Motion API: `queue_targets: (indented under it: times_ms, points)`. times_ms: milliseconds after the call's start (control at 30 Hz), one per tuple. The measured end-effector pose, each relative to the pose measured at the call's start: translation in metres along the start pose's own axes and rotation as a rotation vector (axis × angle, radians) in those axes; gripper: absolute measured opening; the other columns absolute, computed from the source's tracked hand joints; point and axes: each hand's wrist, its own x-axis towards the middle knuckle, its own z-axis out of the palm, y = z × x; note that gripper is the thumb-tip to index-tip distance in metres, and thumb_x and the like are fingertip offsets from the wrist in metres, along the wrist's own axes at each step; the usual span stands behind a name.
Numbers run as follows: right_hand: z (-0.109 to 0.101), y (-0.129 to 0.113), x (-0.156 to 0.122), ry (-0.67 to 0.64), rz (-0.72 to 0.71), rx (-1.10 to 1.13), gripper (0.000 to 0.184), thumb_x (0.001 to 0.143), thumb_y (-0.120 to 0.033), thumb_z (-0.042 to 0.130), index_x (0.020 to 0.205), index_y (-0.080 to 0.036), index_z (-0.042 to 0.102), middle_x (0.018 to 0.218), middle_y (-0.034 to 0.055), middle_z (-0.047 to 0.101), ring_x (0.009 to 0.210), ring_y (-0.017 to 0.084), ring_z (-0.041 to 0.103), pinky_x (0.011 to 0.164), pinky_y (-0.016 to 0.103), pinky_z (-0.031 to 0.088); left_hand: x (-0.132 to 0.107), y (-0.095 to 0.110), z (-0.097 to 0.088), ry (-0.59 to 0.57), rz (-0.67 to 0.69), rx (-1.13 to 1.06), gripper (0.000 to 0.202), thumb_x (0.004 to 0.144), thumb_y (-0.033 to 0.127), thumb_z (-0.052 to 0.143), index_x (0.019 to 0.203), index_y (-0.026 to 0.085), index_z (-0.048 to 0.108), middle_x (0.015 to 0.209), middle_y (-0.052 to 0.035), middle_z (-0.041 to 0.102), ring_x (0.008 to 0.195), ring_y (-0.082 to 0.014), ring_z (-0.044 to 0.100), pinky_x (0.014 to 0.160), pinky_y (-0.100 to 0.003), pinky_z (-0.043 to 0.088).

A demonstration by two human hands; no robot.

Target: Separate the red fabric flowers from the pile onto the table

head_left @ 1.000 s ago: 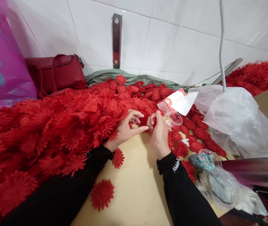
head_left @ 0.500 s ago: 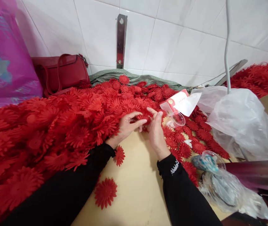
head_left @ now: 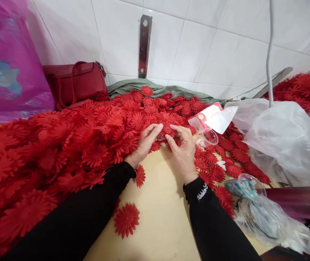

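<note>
A red artificial flower piece with narrow petals is held between my two hands, over the near edge of a flower pile. My left hand pinches its left side, thumb on top and the other fingers partly hidden. On the right side, my right hand grips the petals between thumb and forefinger. The heap of similar red flower pieces spreads to the left and behind my hands. One single flower piece lies flat on the beige table, and another rests by my left wrist.
A tissue box and a clear plastic cup sit right of my hands. Farther right are a white plastic bag and a grey cable. A red handbag and a purple bag stand back left.
My right hand has turned and closed its thumb and forefinger on the flower piece, where its fingers were spread before. The whole view has shifted slightly.
</note>
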Motion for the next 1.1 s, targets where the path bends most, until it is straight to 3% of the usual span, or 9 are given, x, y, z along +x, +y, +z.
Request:
queue_targets:
  times_ms: [167, 467, 667, 833, 1100]
  points:
    - [-0.001, 0.0037, 0.0009, -0.01, 0.014, 0.046, 0.028, 0.091, -0.031, 0.073, 0.119, -0.028, 0.071, 0.119, 0.0071, 0.063, 0.111, 0.023, 0.061, 0.1, 0.045, 0.053, -0.0025, 0.0024, -0.0007, -0.02, -0.036, -0.021, 0.032, 0.074, 0.044, 0.085, 0.083, 0.017, 0.07, 0.081, 0.0023, 0.067, 0.077, -0.0094, 0.061, 0.076, -0.022, 0.051]
    - [-0.0039, -0.002, 0.0036, -0.026, 0.07, 0.086, 0.009, 0.092, -0.027, 0.07, 0.101, -0.027, 0.073, 0.106, 0.0051, 0.066, 0.107, 0.022, 0.063, 0.1, 0.043, 0.052, -0.003, 0.0029, 0.0001, -0.099, -0.095, -0.011, 0.035, 0.071, 0.046, 0.087, 0.086, 0.018, 0.074, 0.084, -0.0011, 0.071, 0.08, -0.0123, 0.064, 0.079, -0.026, 0.052]
    - [0.0008, 0.003, 0.0013, 0.016, 0.155, 0.143, 0.026, 0.087, -0.026, 0.074, 0.113, -0.024, 0.071, 0.113, 0.0057, 0.061, 0.088, 0.017, 0.059, 0.083, 0.036, 0.053, -0.0018, -0.0019, -0.0007, -0.057, -0.076, 0.034, 0.034, 0.074, 0.046, 0.084, 0.082, 0.016, 0.07, 0.077, 0.0004, 0.066, 0.072, -0.0095, 0.059, 0.072, -0.023, 0.049]
    - [-0.0002, 0.0033, 0.0019, -0.002, 0.152, 0.176, 0.028, 0.085, -0.029, 0.077, 0.112, -0.026, 0.072, 0.116, 0.0059, 0.061, 0.098, 0.018, 0.061, 0.09, 0.037, 0.053, -0.0009, -0.0033, -0.0022, -0.035, -0.094, 0.018, 0.029, 0.074, 0.04, 0.084, 0.08, 0.016, 0.068, 0.075, 0.0016, 0.062, 0.07, -0.0087, 0.057, 0.068, -0.022, 0.047]
    - [0.0005, 0.0052, 0.0017, -0.04, 0.308, 0.367, 0.022, 0.082, -0.036, 0.079, 0.099, -0.024, 0.073, 0.105, 0.0039, 0.067, 0.095, 0.019, 0.063, 0.092, 0.037, 0.053, -0.0019, -0.0013, -0.0022, -0.082, -0.147, -0.084, 0.029, 0.069, 0.036, 0.088, 0.084, 0.017, 0.073, 0.087, -0.0017, 0.068, 0.08, -0.0107, 0.06, 0.078, -0.023, 0.051]
